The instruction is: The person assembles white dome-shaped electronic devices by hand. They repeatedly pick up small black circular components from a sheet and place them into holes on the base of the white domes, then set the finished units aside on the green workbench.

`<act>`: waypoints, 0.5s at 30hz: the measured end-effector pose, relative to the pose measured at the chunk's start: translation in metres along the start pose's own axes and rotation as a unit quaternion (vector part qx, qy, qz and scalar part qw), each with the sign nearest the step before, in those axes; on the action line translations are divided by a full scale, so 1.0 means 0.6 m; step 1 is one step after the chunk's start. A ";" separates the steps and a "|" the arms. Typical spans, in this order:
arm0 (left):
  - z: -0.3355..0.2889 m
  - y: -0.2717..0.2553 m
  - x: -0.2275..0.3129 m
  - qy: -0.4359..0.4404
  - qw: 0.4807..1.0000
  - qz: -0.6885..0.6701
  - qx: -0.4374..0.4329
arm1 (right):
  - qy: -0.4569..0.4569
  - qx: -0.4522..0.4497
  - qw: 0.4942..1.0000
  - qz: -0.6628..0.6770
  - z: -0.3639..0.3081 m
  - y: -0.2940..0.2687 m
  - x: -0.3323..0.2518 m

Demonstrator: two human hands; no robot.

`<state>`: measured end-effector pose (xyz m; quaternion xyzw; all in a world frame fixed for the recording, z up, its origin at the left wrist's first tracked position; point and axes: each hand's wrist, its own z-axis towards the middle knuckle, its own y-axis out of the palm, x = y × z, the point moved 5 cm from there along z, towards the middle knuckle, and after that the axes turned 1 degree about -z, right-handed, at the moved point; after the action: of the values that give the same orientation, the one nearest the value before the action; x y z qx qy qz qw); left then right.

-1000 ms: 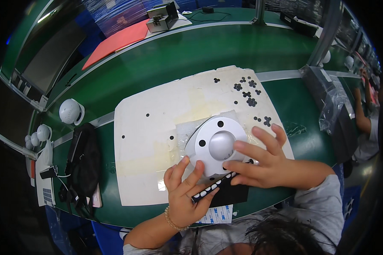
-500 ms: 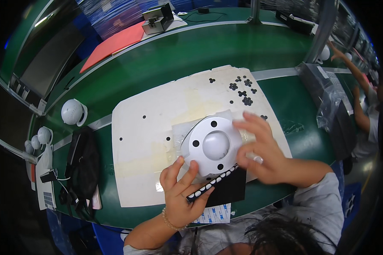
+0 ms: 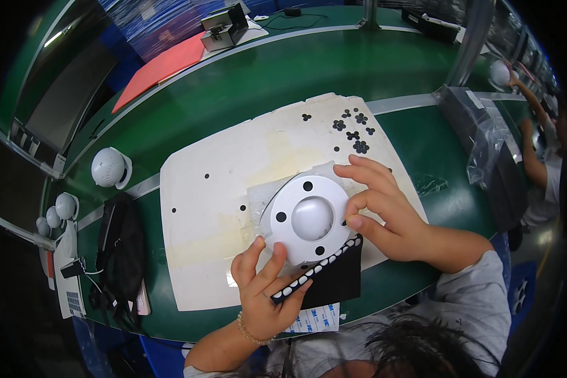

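Observation:
A white round housing [image 3: 291, 238] with a flat ring and a domed centre lies in front of me, with black round pads [image 3: 281, 217] on its ring. My left hand [image 3: 263, 296] grips a narrow black strip [image 3: 315, 269] with a row of white round spots. Two of its fingertips rest against the housing's lower left edge. At the ring's right side, the thumb and a finger of my right hand [image 3: 387, 211] are pinched together on another small black pad [image 3: 344, 223], partly hidden by the fingertips. Beneath the housing is a translucent sheet [image 3: 256, 196].
A worn pale board [image 3: 195, 252] covers part of the green table, with several black dots [image 3: 361, 147] at its far right. A black sheet [image 3: 340, 283] lies near me. White rounded devices [image 3: 109, 167] and a black bag [image 3: 121, 239] are left; a dark box [image 3: 479, 145] stands right.
My right hand has come from a blurred, spread pose at the ring's right to a pinch at its edge, where a black pad now shows. My left hand keeps the strip.

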<state>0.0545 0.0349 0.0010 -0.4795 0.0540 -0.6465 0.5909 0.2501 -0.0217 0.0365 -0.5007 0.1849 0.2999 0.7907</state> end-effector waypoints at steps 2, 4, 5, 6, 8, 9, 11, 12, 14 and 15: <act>-0.001 0.000 -0.001 -0.004 1.000 -0.001 -0.002 | -0.003 0.006 1.000 0.000 0.000 -0.001 -0.001; 0.000 0.001 0.000 0.002 1.000 0.002 -0.001 | -0.011 0.013 1.000 -0.018 -0.001 -0.002 -0.003; 0.000 0.001 0.000 0.005 1.000 0.004 0.000 | -0.015 0.016 0.999 -0.027 -0.002 -0.002 -0.004; 0.001 0.001 0.001 0.005 1.000 0.004 -0.001 | -0.021 0.025 0.998 -0.048 -0.002 -0.003 -0.007; 0.001 0.000 0.002 0.005 1.000 0.006 -0.001 | -0.033 0.041 0.995 -0.090 -0.003 -0.006 -0.015; 0.001 0.000 0.002 0.008 1.000 0.007 0.000 | -0.055 0.044 0.989 -0.130 -0.005 -0.007 -0.021; 0.000 0.001 0.001 0.012 1.000 0.011 0.004 | -0.101 0.048 0.972 -0.208 -0.009 -0.008 -0.031; -0.001 0.001 0.000 0.011 1.000 0.012 0.004 | -0.121 0.047 0.965 -0.228 -0.012 -0.008 -0.031; -0.001 0.002 0.000 0.010 1.000 0.013 0.005 | -0.160 0.044 0.949 -0.269 -0.018 -0.008 -0.031; -0.001 0.001 0.000 0.010 1.000 0.010 0.006 | -0.159 0.048 0.954 -0.248 -0.016 -0.014 -0.028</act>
<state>0.0549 0.0343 0.0004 -0.4686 0.0611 -0.6456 0.5999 0.2432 -0.0381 0.0477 -0.4378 -0.0593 0.1612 0.8825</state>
